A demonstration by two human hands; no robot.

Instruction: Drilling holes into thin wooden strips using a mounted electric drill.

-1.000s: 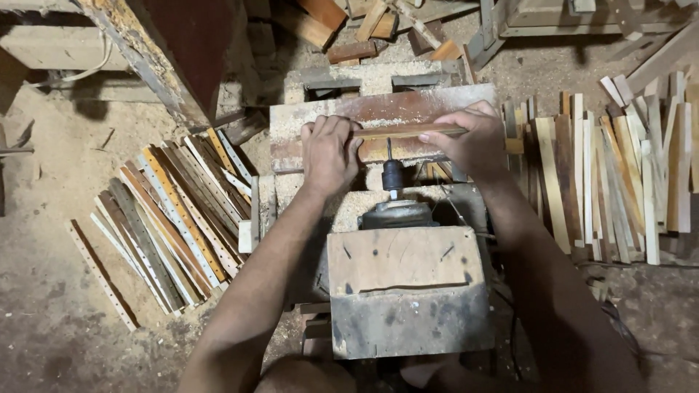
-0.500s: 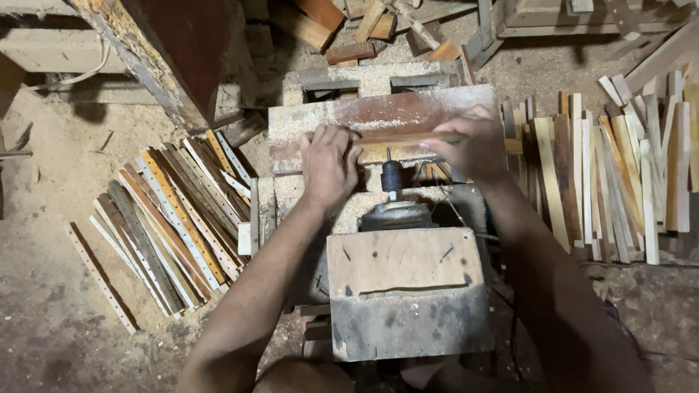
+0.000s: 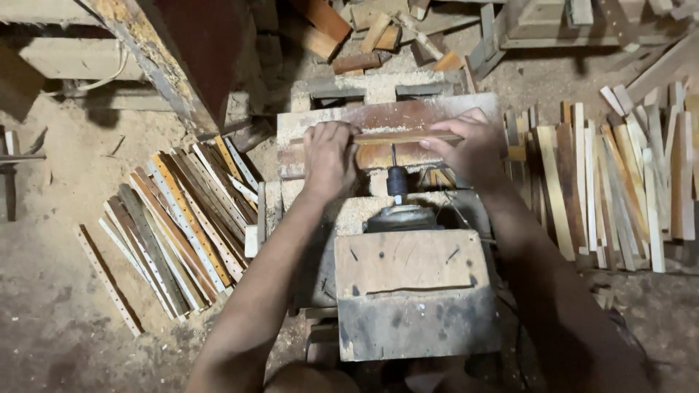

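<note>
On the floor at the left we see drilled slats [image 3: 175, 218] fanned out in sawdust. Our left hand [image 3: 329, 156] presses down on a thin strip [image 3: 378, 137], fingers curled over it. The strip lies crosswise on the reddish board [image 3: 408, 116] atop the counter, right in front of the drill bit [image 3: 397, 178]. Our right hand [image 3: 470, 149] grips the strip's other end, fingers closed around it. Plain slats [image 3: 611, 182] lie at the right.
</note>
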